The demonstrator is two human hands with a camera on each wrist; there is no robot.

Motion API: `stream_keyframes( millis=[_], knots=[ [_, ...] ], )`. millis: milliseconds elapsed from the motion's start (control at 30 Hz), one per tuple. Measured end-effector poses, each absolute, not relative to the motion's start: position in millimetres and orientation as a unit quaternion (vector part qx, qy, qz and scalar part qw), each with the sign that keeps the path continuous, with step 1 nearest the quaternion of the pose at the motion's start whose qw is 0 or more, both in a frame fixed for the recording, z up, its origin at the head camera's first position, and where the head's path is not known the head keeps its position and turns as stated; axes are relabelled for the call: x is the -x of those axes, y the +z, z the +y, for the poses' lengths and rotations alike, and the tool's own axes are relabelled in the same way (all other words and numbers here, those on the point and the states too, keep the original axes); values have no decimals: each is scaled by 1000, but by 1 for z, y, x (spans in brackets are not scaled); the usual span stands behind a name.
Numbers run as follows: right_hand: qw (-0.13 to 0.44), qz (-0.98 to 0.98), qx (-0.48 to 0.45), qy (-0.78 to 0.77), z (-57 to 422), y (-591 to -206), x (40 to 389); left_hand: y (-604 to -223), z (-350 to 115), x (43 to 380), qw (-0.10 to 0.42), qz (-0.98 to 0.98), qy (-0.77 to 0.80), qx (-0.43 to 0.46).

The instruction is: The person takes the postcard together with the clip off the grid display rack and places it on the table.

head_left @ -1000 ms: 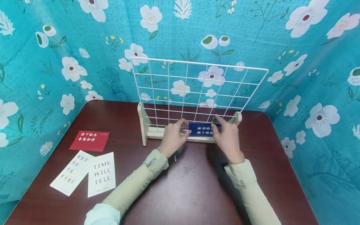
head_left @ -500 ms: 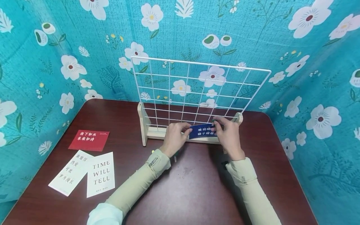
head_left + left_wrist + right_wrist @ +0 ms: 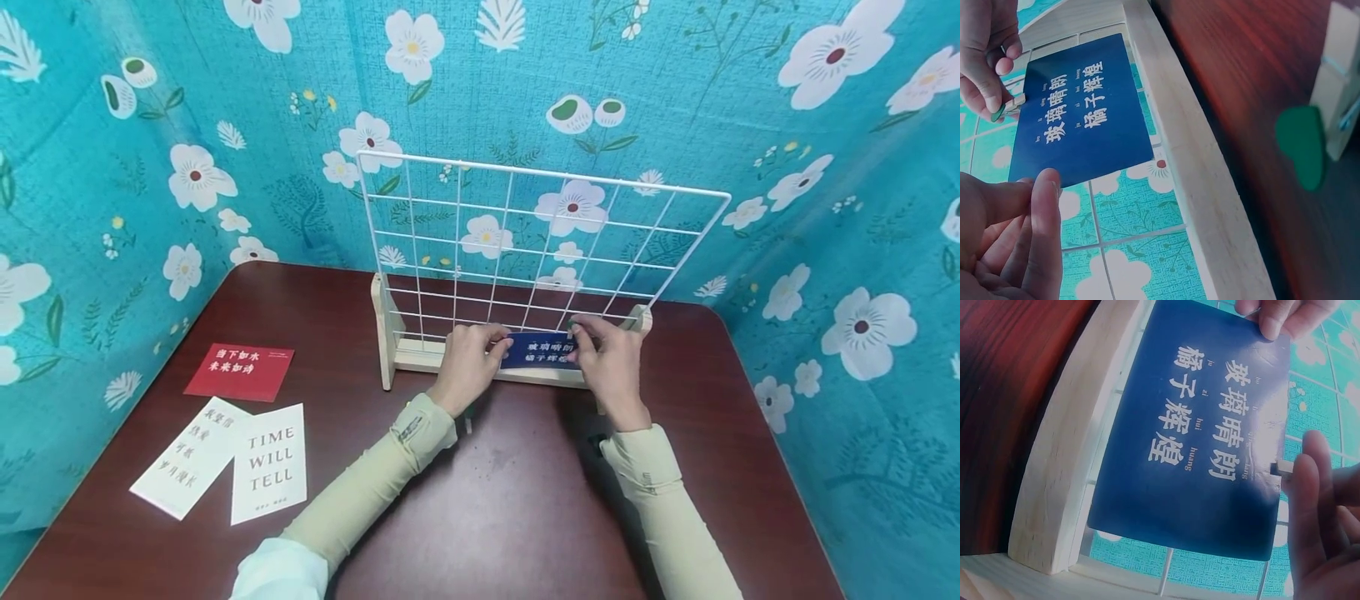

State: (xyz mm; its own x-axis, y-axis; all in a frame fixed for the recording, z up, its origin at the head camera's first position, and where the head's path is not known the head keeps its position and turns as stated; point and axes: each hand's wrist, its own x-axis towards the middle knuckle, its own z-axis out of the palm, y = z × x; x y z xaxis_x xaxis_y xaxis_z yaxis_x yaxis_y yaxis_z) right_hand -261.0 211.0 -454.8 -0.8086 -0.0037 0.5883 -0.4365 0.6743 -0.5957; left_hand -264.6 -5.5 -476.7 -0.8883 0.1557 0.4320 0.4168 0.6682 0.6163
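Note:
In front of the wire grid rack [image 3: 385, 333] a dark blue card [image 3: 535, 350] with white Chinese lettering stands near the rack's wooden base bar. My left hand [image 3: 471, 360] pinches the card's upper left corner between thumb and finger, as the left wrist view shows. At the top edge, toward the right, my right hand [image 3: 613, 367] pinches a small wooden clothespin [image 3: 1282, 467] with a green decoration. The clothespin's tip overlaps the card's edge there. Behind the card, the white wires run past in both wrist views.
On the left of the table lie a red card [image 3: 240, 372] and two white cards [image 3: 272, 462], partly overlapping. Another wooden clothespin [image 3: 1340, 87] with a green heart lies on the table beneath my left wrist. A floral teal cloth [image 3: 300, 125] hangs behind.
The card tilted briefly and is now nearly level again. My right hand's fingers have drawn closer around the clothespin, and more of the card's right side shows. My left hand keeps its pinch.

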Motion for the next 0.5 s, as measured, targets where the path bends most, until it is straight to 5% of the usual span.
stream_keyframes(
  millis=[267,500],
  knots=[
    [338,-839,-138,404,212,-452,253,-470,-12,258,153,-897,-381,166],
    [288,-839,-141,439,208,-434,241,-461,-30,245,122,-891,-408,158]
  ],
)
